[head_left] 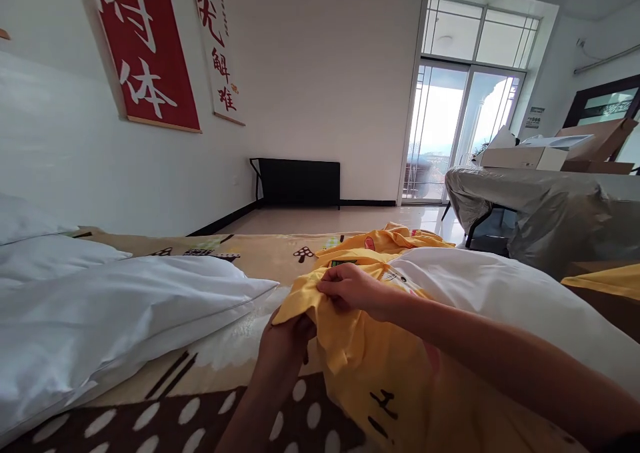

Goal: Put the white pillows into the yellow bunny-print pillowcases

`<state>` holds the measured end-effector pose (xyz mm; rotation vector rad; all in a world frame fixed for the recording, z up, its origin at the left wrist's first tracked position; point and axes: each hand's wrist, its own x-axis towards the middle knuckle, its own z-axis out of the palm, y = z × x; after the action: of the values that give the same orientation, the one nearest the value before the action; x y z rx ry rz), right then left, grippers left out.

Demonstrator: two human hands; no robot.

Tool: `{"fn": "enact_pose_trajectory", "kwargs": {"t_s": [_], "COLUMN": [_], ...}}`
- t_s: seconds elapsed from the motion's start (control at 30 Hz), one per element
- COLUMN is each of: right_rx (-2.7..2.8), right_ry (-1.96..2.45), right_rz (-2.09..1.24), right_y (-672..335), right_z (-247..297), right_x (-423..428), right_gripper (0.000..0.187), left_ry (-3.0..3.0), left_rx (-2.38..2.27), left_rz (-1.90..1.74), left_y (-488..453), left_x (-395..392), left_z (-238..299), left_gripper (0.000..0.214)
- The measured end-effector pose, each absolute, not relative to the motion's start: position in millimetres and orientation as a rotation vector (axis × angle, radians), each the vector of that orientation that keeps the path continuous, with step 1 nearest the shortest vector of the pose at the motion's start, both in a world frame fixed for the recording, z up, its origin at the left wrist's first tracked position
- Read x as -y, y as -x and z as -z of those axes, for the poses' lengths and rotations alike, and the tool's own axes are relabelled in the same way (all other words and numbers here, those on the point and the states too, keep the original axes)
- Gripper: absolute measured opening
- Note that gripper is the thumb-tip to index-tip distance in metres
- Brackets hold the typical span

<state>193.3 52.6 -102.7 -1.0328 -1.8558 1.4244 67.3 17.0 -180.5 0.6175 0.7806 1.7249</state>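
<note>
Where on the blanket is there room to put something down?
Bare blanket shows in the gap between the left-side white bedding and the yellow cloth, plus a spotted strip below that bedding, beside the left forearm. It's crowded rightward: left hand and right hand hold the cloth, which meets the other white bedding.

Gap between left hand (286, 338) and pillow (145, 313)

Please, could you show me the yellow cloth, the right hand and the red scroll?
Yellow cloth (367, 346): head view, its middle part.
Right hand (356, 286): head view, back of the hand.
Red scroll (154, 54): head view, its lettered face.
</note>
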Motion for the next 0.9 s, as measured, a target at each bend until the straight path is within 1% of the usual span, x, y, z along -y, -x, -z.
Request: {"fn": "enact_pose_trajectory", "kwargs": {"t_s": [0.1, 0.2, 0.27, 0.37, 0.4, 0.47, 0.57, 0.7, 0.8, 0.9], "right_rx": [1.846, 1.832, 1.793, 1.772, 1.781, 1.797, 1.810, 1.848, 1.931, 2.013], "right_ry": [1.011, 1.016, 1.016, 1.017, 1.019, 1.026, 1.039, 1.044, 1.036, 1.024], "right_rz": [-1.448, -1.406, -1.372, -1.344, -1.339, -1.330, -1.301, -1.235, -1.085, -0.963], "right_y": [-196, -200, -201, -200, -199, -197, -196, -193, -190, -188], "right_z": [101, 97, 97, 101, 103, 106, 109, 113, 116, 118], "right_x": [-51, -49, -49, -50, -51, -52, -52, -51, -48, -45], "right_gripper": [0.025, 0.026, 0.026, 0.025, 0.024, 0.024, 0.025, 0.024, 0.024, 0.024], "left_ry": [-0.592, -0.698, -0.877, -1.175, -1.261, -1.367, -1.251, -1.055, -1.058, -1.039], "left_rx": [-0.720, -0.736, -0.839, -1.037, -1.099, -1.195, -1.120, -1.057, -1.120, -1.078], "left_rz": [-1.678, -1.607, -1.436, -1.174, -1.165, -1.273, -1.479, -1.446, -1.418, -1.413], "left_y": [-69, -67, -61, -48, -44, -41, -47, -57, -58, -55], "left_x": [-13, -11, -12, -13, -13, -11, -6, -4, -5, -5], "left_z": [172, 169, 171, 171, 170, 163, 152, 153, 159, 162], "left_gripper": [0.029, 0.022, 0.019, 0.025, 0.025, 0.023, 0.024, 0.031, 0.027, 0.019]}}
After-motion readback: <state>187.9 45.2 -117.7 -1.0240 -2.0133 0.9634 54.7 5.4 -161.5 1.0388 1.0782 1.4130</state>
